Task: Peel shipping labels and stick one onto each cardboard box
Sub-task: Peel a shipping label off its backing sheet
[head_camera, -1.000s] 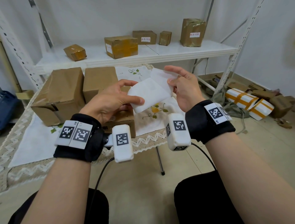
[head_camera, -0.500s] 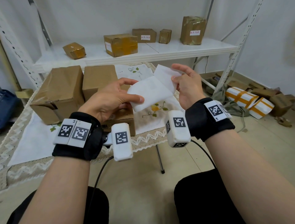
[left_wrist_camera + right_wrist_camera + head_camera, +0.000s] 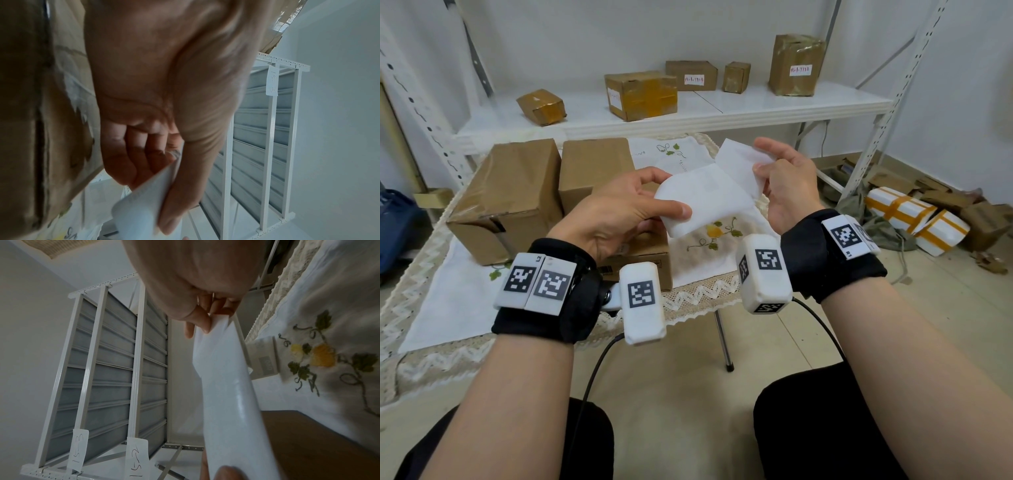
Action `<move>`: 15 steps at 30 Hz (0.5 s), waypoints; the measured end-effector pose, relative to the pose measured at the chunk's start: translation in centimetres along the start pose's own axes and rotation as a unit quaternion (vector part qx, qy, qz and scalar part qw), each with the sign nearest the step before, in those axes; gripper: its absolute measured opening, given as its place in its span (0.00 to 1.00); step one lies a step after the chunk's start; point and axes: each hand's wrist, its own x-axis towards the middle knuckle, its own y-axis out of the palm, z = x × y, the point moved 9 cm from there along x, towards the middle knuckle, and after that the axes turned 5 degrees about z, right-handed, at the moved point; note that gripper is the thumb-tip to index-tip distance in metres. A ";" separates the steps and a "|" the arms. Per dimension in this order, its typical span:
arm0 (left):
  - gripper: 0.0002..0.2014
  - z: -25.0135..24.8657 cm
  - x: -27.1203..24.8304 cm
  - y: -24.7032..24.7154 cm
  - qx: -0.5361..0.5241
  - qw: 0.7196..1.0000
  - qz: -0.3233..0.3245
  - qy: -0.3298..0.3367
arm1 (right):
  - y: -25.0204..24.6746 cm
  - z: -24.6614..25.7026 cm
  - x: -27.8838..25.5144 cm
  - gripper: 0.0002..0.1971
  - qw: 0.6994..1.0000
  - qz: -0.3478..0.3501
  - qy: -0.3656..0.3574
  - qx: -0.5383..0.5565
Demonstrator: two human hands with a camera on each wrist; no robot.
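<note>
At centre-left of the head view the left hand [image 3: 619,212] pinches the lower sheet [image 3: 702,202], thumb on top. Upper right of it, the right hand [image 3: 784,185] pinches the peeled label [image 3: 739,164] by its edge. Thin, floppy and probably sticky underneath, it's best held at the corners. Cardboard boxes [image 3: 513,195] wait at left.

A small parcel storeroom: taped cardboard boxes [image 3: 640,94] on white metal shelving [image 3: 722,113].

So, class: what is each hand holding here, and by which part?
Left hand pinches the backing sheet at its near-left edge; right hand pinches the peeling label at its far-right edge.
</note>
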 end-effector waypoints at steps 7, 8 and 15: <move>0.21 -1.5 -0.5 1.0 -0.041 0.997 0.028 0.062 | 1.0 0.2 -0.9 0.23 0.998 0.051 0.022 0.010; 0.19 -1.7 -0.5 1.0 -0.040 0.996 0.027 0.072 | 1.4 0.3 -1.2 0.21 0.997 0.068 0.025 0.016; 0.21 -1.9 -0.6 1.4 -0.027 0.994 0.042 0.095 | 3.5 0.7 -2.4 0.14 0.985 0.165 0.034 0.024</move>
